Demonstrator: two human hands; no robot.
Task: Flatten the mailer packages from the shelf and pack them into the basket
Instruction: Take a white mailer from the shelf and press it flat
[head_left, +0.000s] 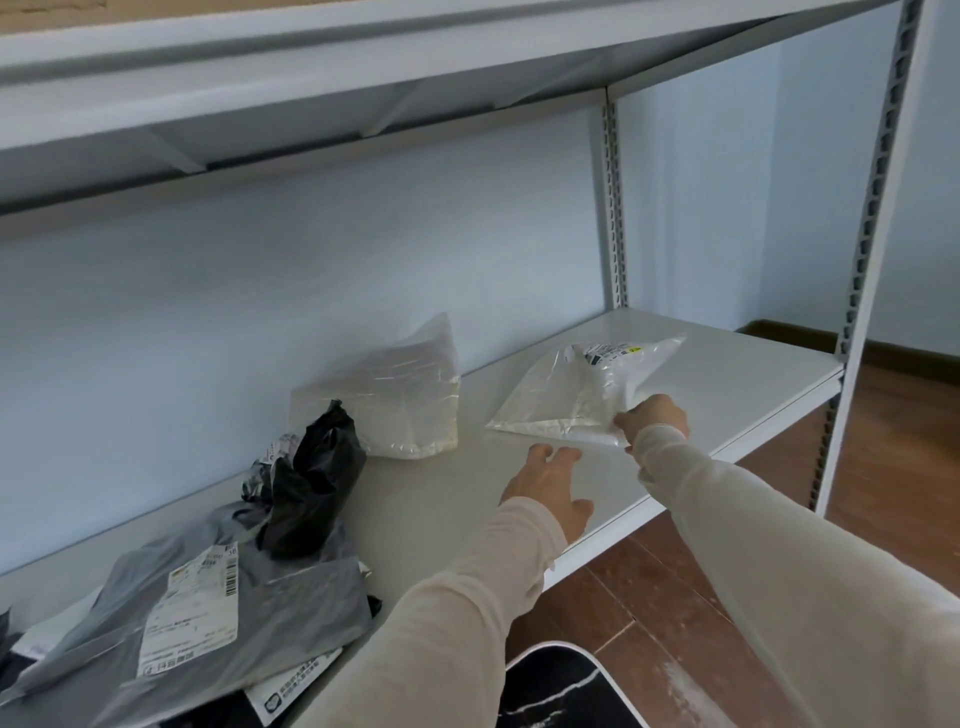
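Observation:
A flat white mailer (576, 389) with a label lies on the right part of the white shelf (727, 384). My right hand (655, 418) grips its near right corner. My left hand (545, 480) hovers over the shelf just in front of this mailer with fingers spread, holding nothing. A puffy translucent white mailer (395, 400) stands farther left against the wall. A crumpled black mailer (306, 483) lies beside it. A grey mailer (197, 608) with a white shipping label lies at the near left. No basket is in view.
An upper shelf board (311, 104) hangs overhead. Slotted metal uprights (615, 208) (872, 234) frame the right end. Below the shelf edge is a brown wooden floor (675, 597) and a black marble-patterned object (561, 691) with a white rim.

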